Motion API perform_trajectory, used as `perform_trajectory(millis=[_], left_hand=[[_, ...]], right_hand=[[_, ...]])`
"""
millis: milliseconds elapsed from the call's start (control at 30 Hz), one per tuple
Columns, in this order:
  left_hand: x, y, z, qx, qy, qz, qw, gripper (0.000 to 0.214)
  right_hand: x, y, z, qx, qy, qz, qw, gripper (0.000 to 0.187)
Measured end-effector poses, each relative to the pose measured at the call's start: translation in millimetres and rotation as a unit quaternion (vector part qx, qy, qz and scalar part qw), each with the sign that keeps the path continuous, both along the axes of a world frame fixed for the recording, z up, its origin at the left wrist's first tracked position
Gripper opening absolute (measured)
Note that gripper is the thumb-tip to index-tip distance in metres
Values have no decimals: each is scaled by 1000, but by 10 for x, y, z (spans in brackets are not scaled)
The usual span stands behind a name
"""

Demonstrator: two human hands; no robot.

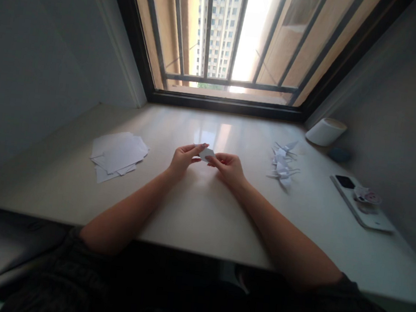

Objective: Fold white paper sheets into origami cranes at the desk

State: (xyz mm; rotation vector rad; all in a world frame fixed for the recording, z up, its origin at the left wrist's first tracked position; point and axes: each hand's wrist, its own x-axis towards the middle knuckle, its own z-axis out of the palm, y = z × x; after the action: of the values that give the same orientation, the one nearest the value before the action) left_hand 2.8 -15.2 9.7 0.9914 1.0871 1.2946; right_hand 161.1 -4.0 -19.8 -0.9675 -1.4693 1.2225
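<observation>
A small piece of folded white paper (207, 153) is held up between my two hands over the middle of the white tabletop (194, 209). My left hand (185, 158) pinches its left side between thumb and fingers. At the lower right edge, my right hand (229, 167) grips the same paper with thumb and fingertips. The fingers cover part of it, so the exact fold is hard to make out. To the left lies a loose stack of white paper sheets (121, 153). Several folded paper cranes (284, 162) rest in a cluster to the right.
A phone (360, 206) with a round ornament on its back lies at the far right. Behind it, a white cylindrical object (326, 131) stands near the right wall, beside a dark round object (339, 154). A barred window (225, 105) borders the table's back edge.
</observation>
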Motion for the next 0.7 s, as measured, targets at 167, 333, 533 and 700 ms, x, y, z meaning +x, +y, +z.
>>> perform_trajectory(millis=[167,333,533,700], left_hand=[[-12,5,18,-13,-7,8,1000,37],[-22,15,-12,-2,10,0,1000,40],[-30,24,-43,45,15,-26,999,38],[-18,21,-51,37,18,12,999,39]], right_hand=[[4,13,-32,4,34,16,999,38],[9,-10,-6,-3,21,5,1000,40],[15,-36,57,-20,27,-17,999,41],[15,-40,67,-5,1,-12,1000,42]])
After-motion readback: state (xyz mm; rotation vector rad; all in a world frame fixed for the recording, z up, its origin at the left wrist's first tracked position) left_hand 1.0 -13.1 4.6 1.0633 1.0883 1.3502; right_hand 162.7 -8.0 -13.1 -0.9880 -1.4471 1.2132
